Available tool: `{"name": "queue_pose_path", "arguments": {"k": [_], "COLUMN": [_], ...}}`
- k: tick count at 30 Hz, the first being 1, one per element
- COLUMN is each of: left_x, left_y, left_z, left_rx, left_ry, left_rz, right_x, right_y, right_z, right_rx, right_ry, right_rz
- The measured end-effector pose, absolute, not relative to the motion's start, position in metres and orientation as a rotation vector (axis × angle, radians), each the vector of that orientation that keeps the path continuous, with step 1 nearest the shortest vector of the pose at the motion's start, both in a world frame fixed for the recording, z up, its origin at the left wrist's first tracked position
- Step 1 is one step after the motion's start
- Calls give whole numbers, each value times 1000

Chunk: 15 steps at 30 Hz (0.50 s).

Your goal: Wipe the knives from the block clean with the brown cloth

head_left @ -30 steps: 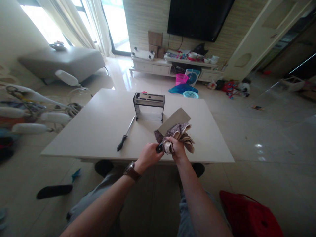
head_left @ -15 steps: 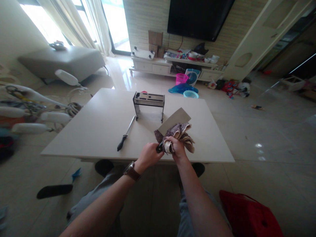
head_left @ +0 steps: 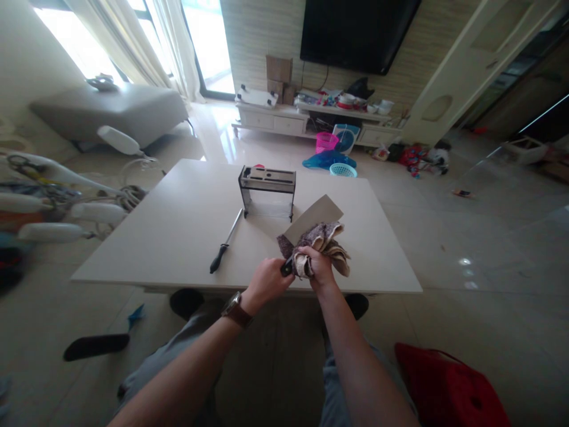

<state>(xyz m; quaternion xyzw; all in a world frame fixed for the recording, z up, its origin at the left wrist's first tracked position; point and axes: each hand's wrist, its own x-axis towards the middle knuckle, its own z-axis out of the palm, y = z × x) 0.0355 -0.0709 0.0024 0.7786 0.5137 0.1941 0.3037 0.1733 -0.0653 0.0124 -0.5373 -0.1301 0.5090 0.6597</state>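
Wearing a watch at the wrist, my left hand point(head_left: 268, 280) is closed round the black handle of a cleaver. The broad grey blade of the cleaver point(head_left: 315, 214) points up and to the right over the table. My right hand point(head_left: 317, 265) grips a bunched purple-brown and cream cloth point(head_left: 326, 237) against the lower part of the blade, hiding the part under it. Left of my hands, a sharpening steel point(head_left: 218, 259) with a black handle lies on the white table point(head_left: 160, 237). Beyond it stands a knife block point(head_left: 267, 179) with a slotted top and clear sides.
Behind the table are a light-blue basket point(head_left: 343, 170), a pink basket point(head_left: 326, 142) and a low white TV cabinet point(head_left: 258, 120). A lamp with white shades point(head_left: 119, 141) stands at the left. A red stool or bag point(head_left: 448, 385) is on the floor at the lower right.
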Motion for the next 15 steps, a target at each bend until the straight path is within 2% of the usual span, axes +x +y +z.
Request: {"name": "queue_pose_path", "arguments": {"k": [15], "left_x": [36], "left_y": [-70], "left_z": [4], "left_rx": [2077], "left_ry": [1374], "left_rz": [487], "right_x": [173], "right_y": [-65], "right_z": [15], "right_rx": [-1243], "right_ry": [-313], "right_rz": [1117]}}
